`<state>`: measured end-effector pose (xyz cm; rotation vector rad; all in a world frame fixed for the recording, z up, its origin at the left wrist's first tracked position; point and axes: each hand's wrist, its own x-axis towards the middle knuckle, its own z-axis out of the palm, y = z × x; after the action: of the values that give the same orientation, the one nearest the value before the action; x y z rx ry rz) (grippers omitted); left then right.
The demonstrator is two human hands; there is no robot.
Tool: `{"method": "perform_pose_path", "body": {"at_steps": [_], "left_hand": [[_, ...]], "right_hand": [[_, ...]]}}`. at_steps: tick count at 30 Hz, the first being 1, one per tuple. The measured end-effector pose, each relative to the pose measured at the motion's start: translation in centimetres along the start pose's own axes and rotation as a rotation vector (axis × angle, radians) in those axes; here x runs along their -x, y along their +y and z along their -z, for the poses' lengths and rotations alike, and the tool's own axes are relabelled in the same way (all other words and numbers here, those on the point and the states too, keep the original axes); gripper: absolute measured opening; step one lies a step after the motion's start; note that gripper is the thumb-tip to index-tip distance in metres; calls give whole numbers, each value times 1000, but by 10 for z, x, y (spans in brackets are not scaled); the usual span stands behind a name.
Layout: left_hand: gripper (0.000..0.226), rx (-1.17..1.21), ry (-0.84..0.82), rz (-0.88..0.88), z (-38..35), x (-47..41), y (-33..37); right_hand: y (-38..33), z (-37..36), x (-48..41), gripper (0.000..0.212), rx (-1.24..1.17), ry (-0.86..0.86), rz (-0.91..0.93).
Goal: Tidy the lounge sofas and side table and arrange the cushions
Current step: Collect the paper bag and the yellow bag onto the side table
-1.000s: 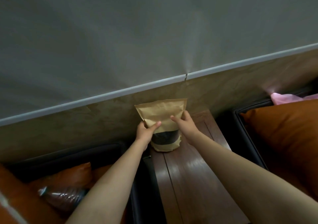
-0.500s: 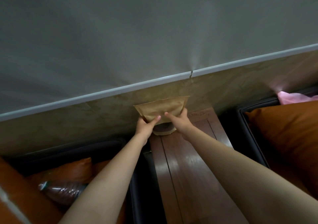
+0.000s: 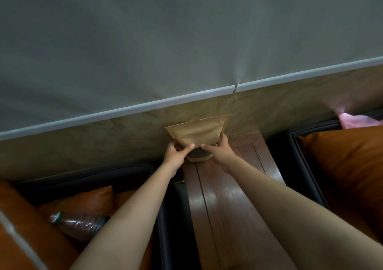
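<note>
Head view: left sofa [image 3: 83,178] and right sofa [image 3: 294,145], dark-framed, with an orange cushion [image 3: 342,157] on the right one. Wooden side table [image 3: 228,207] between them, running to the wall. Kraft paper pouch [image 3: 196,133] at the table's far end, top leaning toward the wall. Left hand [image 3: 175,153] and right hand [image 3: 219,150] pinching its lower sides, thumbs in front, fingers behind. Judged light and crinkly, contents likely to shift, so best gripped low on both edges. Plastic bottle [image 3: 78,226] lying on left sofa.
</note>
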<state>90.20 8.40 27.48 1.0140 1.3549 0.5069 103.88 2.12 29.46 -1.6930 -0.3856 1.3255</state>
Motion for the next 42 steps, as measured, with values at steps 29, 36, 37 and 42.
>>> {"method": "perform_pose_path", "body": {"at_steps": [29, 36, 37, 42], "left_hand": [[63, -245, -64, 66, 8, 38, 1], [71, -271, -13, -44, -4, 72, 8], [68, -281, -6, -73, -7, 78, 9], [59, -444, 4, -233, -22, 116, 13]], "right_hand": [[-7, 0, 35, 101, 237, 80, -52], [-5, 17, 73, 88, 460, 70, 118], [-3, 22, 80, 84, 511, 72, 153], [6, 43, 118, 73, 734, 80, 312]]}}
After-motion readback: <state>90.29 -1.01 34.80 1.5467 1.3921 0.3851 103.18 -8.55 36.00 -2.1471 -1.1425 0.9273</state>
